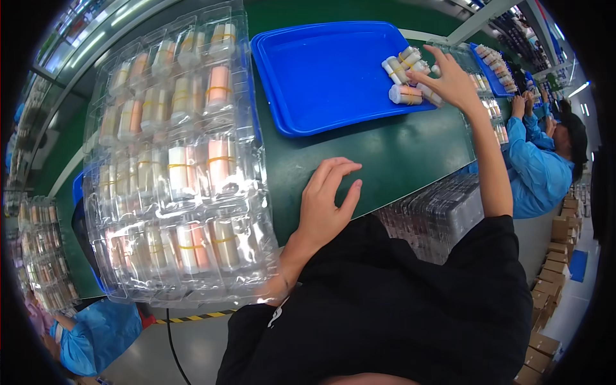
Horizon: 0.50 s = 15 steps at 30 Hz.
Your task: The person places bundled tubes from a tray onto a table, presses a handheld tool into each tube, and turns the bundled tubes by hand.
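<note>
Head view, banded bundles [405, 95] in right end of blue tray [327, 77], beneath wide-spread right hand [451, 83], left hand [324, 200] loosely spread

A green worktable [391, 167] crosses the frame's middle. Fluorescent tubes [130, 12] glow at upper left. Cardboard cartons [544, 344] (some stacked) line the lower right, and grey floor [208, 346] shows at lower left.

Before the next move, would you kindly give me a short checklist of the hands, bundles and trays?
1. Left hand free: ok, holding nothing.
2. Right hand at the loose bundles: ok, thumb and fingers over them.
3. Right hand's grip firm: cannot tell, partly hidden.
4. Loose bundles set apart: not ok, clustered at the blue tray's right end.
5. Clear plastic tray at left loaded: ok, banded rolls in many compartments.
</note>
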Each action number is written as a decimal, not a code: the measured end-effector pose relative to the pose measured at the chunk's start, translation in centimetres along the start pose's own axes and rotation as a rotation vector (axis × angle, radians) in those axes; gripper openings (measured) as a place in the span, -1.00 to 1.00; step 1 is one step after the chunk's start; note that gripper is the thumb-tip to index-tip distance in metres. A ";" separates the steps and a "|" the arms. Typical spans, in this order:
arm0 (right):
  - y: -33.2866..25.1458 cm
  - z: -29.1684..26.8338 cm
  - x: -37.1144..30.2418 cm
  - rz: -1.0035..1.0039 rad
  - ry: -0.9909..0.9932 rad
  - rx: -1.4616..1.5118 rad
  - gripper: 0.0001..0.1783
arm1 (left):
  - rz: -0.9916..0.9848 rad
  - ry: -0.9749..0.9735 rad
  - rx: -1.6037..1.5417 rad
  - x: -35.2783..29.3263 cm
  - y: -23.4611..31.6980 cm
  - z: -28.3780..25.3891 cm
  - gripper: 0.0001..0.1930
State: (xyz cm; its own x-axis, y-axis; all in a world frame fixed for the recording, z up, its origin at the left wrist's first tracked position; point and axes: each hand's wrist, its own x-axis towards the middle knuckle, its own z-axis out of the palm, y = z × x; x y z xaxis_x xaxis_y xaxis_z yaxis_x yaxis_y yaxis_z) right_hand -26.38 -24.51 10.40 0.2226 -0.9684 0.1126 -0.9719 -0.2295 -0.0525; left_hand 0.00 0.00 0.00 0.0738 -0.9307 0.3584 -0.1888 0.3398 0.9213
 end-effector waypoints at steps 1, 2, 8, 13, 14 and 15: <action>-0.8 0.4 0.0 -0.002 0.025 -0.012 -0.03 | -0.006 0.002 0.011 -0.3 0.0 -0.1 -0.75; -1.2 0.8 0.1 -0.005 0.049 -0.022 -0.06 | -0.014 0.005 0.023 -0.5 0.0 -0.3 -0.75; 0.7 2.3 3.5 -0.203 0.132 0.092 -0.43 | -0.025 0.004 0.047 0.6 -0.1 0.2 -0.77; -0.8 -1.5 1.0 -0.286 0.362 0.140 -0.58 | -0.037 0.046 0.045 0.9 -0.1 0.4 -0.76; -2.5 -2.8 -0.5 -0.354 0.376 0.189 -0.63 | -0.053 0.054 0.055 0.8 -0.3 0.2 -0.76; -3.9 -3.9 -2.3 -0.411 0.394 0.228 -0.67 | -0.041 0.043 0.052 0.8 -0.5 0.2 -0.68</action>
State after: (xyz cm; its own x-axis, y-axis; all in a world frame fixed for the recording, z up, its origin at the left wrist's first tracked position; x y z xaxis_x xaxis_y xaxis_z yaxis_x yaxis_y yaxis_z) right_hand -23.44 -20.99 14.22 0.4885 -0.6972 0.5247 -0.7619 -0.6339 -0.1329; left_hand -0.02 -0.94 -0.21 0.1239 -0.9366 0.3278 -0.2351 0.2933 0.9267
